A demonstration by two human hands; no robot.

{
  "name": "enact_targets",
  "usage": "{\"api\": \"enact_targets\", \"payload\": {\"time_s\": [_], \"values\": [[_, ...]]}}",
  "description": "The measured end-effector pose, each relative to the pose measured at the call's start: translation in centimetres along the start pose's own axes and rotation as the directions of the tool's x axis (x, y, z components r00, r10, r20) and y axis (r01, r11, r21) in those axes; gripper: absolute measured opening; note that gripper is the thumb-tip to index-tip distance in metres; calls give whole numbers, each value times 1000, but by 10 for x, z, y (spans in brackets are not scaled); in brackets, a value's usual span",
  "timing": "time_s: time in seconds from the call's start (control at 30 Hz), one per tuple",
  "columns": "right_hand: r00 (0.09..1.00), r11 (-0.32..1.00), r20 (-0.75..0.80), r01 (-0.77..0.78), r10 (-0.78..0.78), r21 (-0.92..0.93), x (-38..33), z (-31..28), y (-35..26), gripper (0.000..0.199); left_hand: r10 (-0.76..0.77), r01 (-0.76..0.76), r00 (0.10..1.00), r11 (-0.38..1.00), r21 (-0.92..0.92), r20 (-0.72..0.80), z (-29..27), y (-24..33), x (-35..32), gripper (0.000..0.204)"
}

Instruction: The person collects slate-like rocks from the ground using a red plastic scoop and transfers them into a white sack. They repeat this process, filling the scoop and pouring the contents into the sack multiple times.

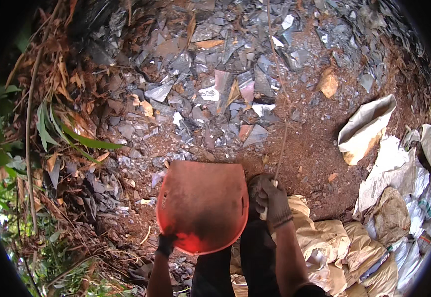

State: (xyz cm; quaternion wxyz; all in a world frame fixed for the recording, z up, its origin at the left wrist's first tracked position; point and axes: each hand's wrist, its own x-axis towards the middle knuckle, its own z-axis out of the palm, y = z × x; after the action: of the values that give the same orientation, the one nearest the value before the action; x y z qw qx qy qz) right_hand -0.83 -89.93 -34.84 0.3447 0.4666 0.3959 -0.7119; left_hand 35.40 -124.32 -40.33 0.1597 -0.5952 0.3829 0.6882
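Note:
My left hand [166, 244], in a dark glove, grips the lower left rim of a wide red scoop pan [203, 205]. The pan has a straight far edge, a rounded near end and brown dirt over its face; no load shows in it. To its right, my right hand [273, 202], in a grey-brown knit glove, is closed around a pale handle [263, 214] that shows above and below the fist. What the handle belongs to is hidden. A thin brown stem [284, 138] runs from near this fist toward the far edge; whether it is joined to the handle, I cannot tell.
Broken dark glass-like shards [215, 89] cover the ground ahead. Dry leaves [67, 99] and green plants [7, 188] line the left. A pale open bag [366, 129] lies on red soil at right, above crumpled tan sacks [329, 242] and white sacks [418, 208].

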Motion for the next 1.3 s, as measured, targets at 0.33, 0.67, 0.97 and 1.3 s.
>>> {"api": "enact_targets", "payload": {"time_s": [0.33,0.67,0.97,1.3], "values": [[790,251,-112,54,-603,-966,82,-127,100,37,-14,64,980,965,253,-197,79,-105,89,27],[845,692,-190,258,-500,-674,127,-205,150,27,63,-5,992,888,460,-111,118,-54,97,24],[754,417,23,388,-656,-822,129,-145,164,25,295,-262,949,935,237,-114,53,-83,168,31],[612,327,35,469,-790,-820,166,-170,60,25,399,-403,912,915,-27,-89,191,-99,165,30]]}}
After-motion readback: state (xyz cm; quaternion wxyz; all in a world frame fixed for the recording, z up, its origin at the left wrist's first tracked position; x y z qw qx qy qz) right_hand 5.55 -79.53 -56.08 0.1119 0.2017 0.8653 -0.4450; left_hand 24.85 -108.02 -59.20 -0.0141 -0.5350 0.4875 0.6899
